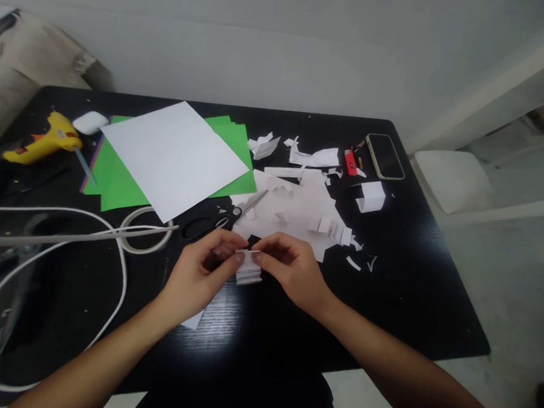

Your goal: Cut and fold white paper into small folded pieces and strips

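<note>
A small white strip of paper folded in pleats [248, 272] hangs between my two hands above the dark table. My left hand [205, 264] pinches its upper left corner between thumb and fingers. At the upper right corner, my right hand [295, 268] pinches it the same way. Just beyond my fingers lie black-handled scissors [236, 213], their blades resting over white paper scraps [295, 205]. Another pleated paper strip [330, 227] rests on those scraps to the right. Part of a white paper piece [194, 320] shows beneath my left wrist.
Green sheets [114, 190] lie under a white sheet [175, 160] at the back left. Beside them are a yellow glue gun [48, 142] and a looping white cable [124, 281]. A red lighter [350, 163], a phone [385, 156] and a folded paper box [372, 197] sit at the right.
</note>
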Demonstrator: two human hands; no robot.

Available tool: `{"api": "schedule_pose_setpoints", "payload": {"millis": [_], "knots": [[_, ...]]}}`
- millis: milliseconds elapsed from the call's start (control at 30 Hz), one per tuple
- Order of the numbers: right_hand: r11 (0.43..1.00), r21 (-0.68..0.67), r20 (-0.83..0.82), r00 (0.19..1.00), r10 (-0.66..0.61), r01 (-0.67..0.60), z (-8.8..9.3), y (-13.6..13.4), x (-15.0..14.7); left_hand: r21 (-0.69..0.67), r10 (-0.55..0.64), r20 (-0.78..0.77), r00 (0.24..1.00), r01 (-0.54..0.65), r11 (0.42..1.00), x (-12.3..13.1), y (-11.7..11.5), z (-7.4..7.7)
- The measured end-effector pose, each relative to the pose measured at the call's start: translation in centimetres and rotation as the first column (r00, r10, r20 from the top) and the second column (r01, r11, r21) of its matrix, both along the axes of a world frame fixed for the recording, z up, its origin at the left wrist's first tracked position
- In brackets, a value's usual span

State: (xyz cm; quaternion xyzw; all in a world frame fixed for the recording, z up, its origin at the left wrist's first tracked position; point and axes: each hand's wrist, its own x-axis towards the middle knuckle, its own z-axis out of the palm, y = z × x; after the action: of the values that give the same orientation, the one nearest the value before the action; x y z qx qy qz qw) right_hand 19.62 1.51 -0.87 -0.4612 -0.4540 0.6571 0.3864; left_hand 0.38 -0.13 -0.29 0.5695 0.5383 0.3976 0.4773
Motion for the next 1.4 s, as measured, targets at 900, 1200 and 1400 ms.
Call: {"api": "schedule_pose_setpoints", "payload": {"millis": [900, 1200, 1400], "knots": [[0.991, -0.134, -0.03, 1.0, 0.002, -0.006, 0.18, 0.1, -0.05, -0.25, 0.062, 0.258, 0.964, 0.005, 0.968, 0.24, 0.11, -0.25], [0.988, -0.157, -0.068, 0.998, -0.017, 0.007, 0.07, 0.06, 0.02, -0.229, 0.091, 0.282, 0.955, -0.025, 0.973, 0.26, 0.11, -0.15], [0.989, -0.146, -0.098, 0.995, -0.007, -0.008, -0.11, 0.13, 0.07, -0.159, 0.06, 0.229, 0.972, -0.024, 0.987, 0.02, 0.24, -0.18]]}}
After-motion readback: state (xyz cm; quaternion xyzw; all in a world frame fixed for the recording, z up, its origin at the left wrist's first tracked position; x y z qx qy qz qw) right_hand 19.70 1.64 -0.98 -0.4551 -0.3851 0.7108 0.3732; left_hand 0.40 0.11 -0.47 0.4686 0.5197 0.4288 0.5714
